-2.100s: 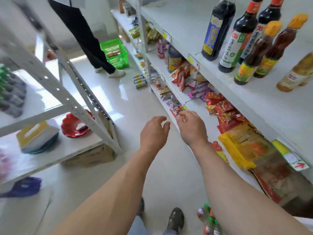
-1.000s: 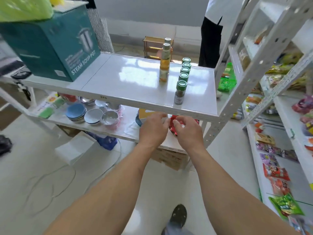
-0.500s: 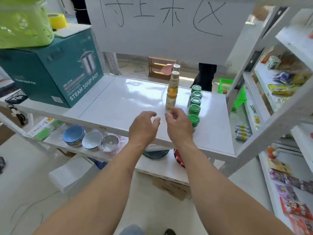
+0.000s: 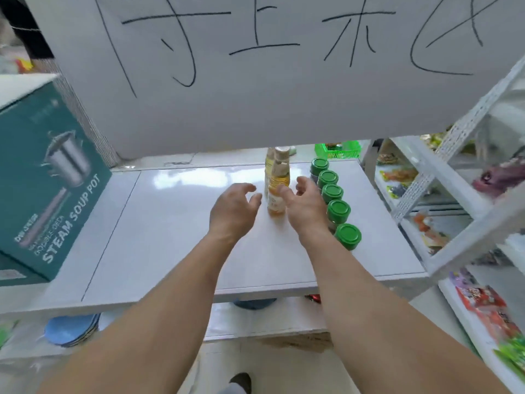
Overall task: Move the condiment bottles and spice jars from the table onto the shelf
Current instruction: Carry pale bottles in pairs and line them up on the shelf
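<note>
Both my hands have just swung from the shelf aisle to the bench (image 4: 176, 237), left hand (image 4: 231, 210) and right hand (image 4: 302, 207) fingers wide and empty, flanking the amber condiment bottle (image 4: 276, 191) at 12 o'clock, green-capped spice jars (image 4: 338, 210) at 2, next pickup starting.

Table (image 4: 176, 223) left half bare — jars (image 4: 338, 209) crowd the right.

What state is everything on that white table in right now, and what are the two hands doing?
Front bottle: upright, capped, between the hands.
Back bottle: upright, behind it.
Spice jars: five in a row, green lids on.
Left hand: open, empty.
Right hand: open, empty.
Box: closed.
</note>
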